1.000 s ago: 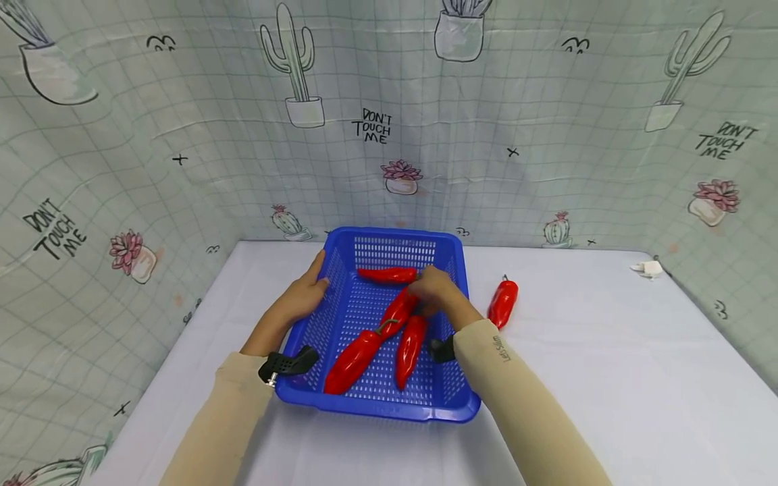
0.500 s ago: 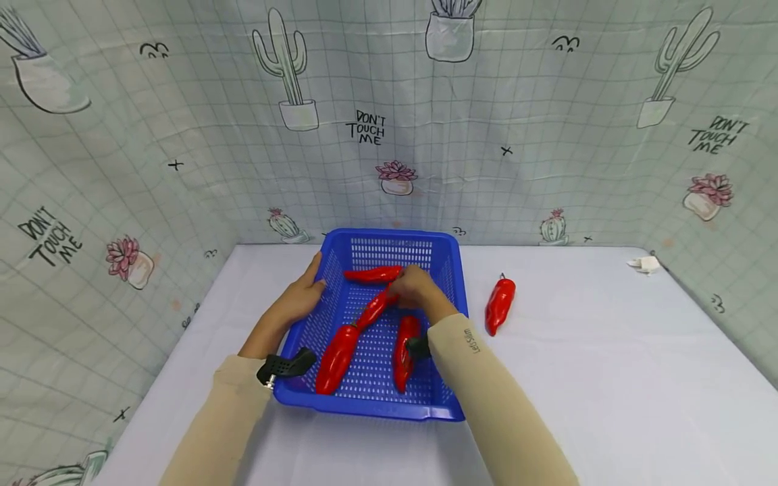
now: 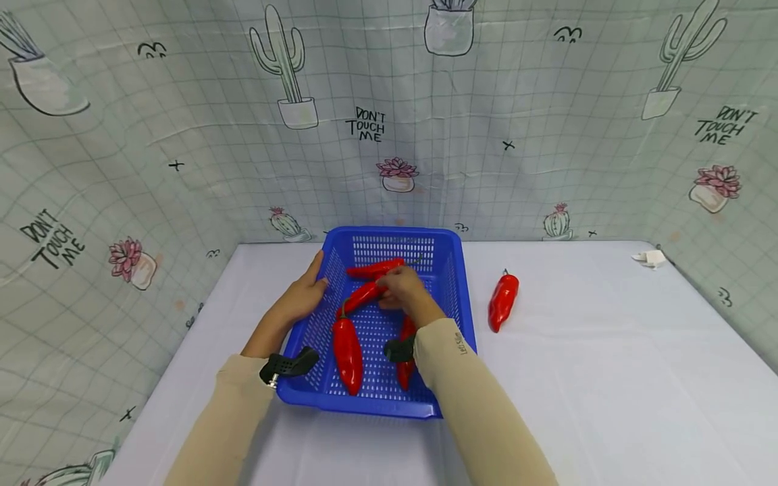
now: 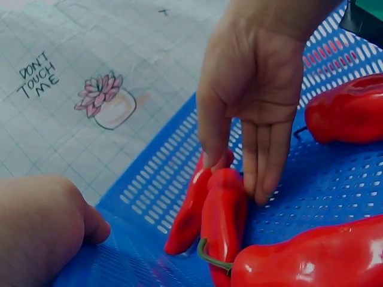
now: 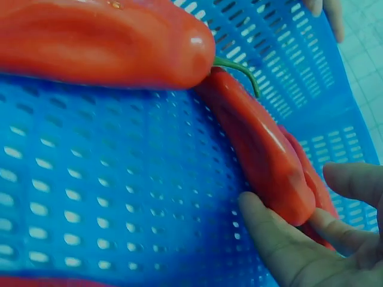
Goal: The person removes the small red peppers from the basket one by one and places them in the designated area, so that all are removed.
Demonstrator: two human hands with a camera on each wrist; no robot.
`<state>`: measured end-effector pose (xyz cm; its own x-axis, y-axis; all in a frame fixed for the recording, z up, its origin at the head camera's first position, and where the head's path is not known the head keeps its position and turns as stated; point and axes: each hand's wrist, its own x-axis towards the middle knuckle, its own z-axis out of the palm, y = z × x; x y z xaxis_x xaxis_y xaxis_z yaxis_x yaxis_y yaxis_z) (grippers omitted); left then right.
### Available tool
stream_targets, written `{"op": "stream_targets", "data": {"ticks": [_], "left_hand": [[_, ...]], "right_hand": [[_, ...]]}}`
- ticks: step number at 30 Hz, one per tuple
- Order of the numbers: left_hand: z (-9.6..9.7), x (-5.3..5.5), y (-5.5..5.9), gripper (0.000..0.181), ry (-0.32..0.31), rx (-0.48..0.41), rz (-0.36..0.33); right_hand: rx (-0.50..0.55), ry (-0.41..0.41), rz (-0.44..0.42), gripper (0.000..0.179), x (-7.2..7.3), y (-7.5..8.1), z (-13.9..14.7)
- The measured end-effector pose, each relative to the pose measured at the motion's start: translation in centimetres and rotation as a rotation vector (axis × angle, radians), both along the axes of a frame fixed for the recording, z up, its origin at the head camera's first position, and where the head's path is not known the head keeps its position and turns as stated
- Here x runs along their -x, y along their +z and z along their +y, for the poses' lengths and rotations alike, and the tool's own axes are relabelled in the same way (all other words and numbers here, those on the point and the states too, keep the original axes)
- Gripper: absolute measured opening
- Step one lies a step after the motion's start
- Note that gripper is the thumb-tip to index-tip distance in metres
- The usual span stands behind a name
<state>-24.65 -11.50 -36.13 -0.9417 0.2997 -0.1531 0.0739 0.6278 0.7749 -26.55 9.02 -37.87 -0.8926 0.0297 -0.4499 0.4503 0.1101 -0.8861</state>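
Note:
A blue plastic basket holds several red chili peppers. My left hand holds the basket's left rim, thumb inside. Inside, my right hand has straight, spread fingers around the stemless-looking end of the middle pepper; in the right wrist view, two fingertips touch this pepper and the thumb stands off. Behind it lies the back pepper, close alongside. In front lies a larger pepper, its green stem over the middle one. My right wrist partly hides another pepper.
Outside the basket, one more red pepper lies on the white table to the right. A small white object sits at the far right corner. A patterned cloth hangs behind and along the sides.
My right hand has moved left within the basket, and the middle pepper has shifted left with it. The front pepper has turned more upright in view. My left hand stays on the rim.

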Motion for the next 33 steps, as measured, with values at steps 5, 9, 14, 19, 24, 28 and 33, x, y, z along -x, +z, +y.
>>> {"op": "stream_targets", "data": {"ticks": [5, 9, 14, 19, 24, 28, 33], "left_hand": [[0.1, 0.0, 0.0, 0.064, -0.001, -0.009, 0.003], [0.2, 0.1, 0.0, 0.065, -0.004, -0.008, -0.002], [0.3, -0.1, 0.2, 0.065, -0.009, 0.002, 0.001], [0.3, -0.1, 0.3, 0.064, -0.006, 0.003, -0.005], [0.3, -0.1, 0.1, 0.065, 0.006, 0.002, -0.013], [0.3, 0.0, 0.1, 0.065, 0.011, -0.003, -0.017], [0.2, 0.0, 0.1, 0.065, 0.015, -0.002, -0.021]], "right_hand": [[0.043, 0.009, 0.058, 0.050, 0.0, -0.3, -0.4], [0.099, 0.044, 0.073, 0.057, 0.0, -0.5, -0.7], [0.142, 0.123, 0.069, 0.060, 0.0, -0.4, -1.5], [0.124, 0.206, 0.106, 0.061, -0.4, -0.6, -2.6], [-0.026, 0.282, 0.176, 0.058, -0.7, -0.7, -3.6], [-0.067, 0.249, 0.205, 0.054, -0.6, -0.6, -3.8], [-0.057, 0.236, 0.207, 0.053, -0.5, -0.5, -3.6]]}}
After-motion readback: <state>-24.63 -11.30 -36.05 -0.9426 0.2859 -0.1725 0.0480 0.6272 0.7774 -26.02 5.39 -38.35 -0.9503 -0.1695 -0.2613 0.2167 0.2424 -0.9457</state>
